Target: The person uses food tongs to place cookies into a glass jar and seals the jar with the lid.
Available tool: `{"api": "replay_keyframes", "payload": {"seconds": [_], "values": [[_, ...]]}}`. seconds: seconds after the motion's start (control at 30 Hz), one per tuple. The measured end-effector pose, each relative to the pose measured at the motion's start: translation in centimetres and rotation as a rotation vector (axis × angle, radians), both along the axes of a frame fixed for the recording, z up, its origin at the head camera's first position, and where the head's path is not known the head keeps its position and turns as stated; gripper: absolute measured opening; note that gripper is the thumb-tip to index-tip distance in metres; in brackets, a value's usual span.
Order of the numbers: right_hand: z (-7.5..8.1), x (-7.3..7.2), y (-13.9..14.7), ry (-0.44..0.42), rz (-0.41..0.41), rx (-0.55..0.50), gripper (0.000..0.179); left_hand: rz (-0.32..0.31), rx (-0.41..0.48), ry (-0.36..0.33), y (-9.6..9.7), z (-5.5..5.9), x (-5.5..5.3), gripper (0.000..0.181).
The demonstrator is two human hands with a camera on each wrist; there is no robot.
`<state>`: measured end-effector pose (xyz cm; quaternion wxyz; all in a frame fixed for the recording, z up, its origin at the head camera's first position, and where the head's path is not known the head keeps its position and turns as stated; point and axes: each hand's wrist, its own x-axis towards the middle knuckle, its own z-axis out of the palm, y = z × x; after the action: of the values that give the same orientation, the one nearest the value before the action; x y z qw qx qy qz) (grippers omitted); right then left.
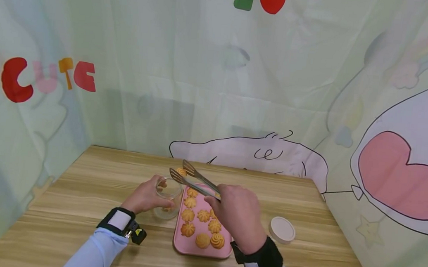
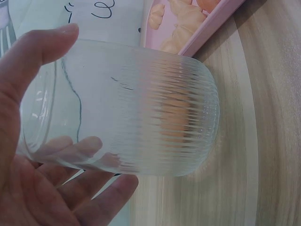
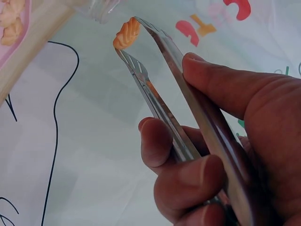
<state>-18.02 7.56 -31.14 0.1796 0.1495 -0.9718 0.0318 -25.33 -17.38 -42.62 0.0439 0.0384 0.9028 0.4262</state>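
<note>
My left hand holds a clear ribbed glass jar near its rim, thumb on one side and fingers on the other. Through the glass, something orange-brown like a cookie shows near the jar's bottom. My right hand grips metal tongs, whose slotted tips pinch a swirled cookie. In the head view, that cookie is up beside the jar's mouth, outside it. Just right of the jar, a pink tray bears several golden cookies; my right hand and the tongs hide part of it.
A round white lid lies on the wooden table to the right of the tray. Printed curtains stand behind the table and along its sides.
</note>
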Motion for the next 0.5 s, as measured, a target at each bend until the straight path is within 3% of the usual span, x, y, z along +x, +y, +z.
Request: {"api": "replay_keyframes", "payload": {"seconds": [0.5], "values": [[-0.7,0.4,-1.8,-0.019,0.03,0.054,0.041,0.009,0.032,0.007,0.0,-0.3,0.0,0.082]]}}
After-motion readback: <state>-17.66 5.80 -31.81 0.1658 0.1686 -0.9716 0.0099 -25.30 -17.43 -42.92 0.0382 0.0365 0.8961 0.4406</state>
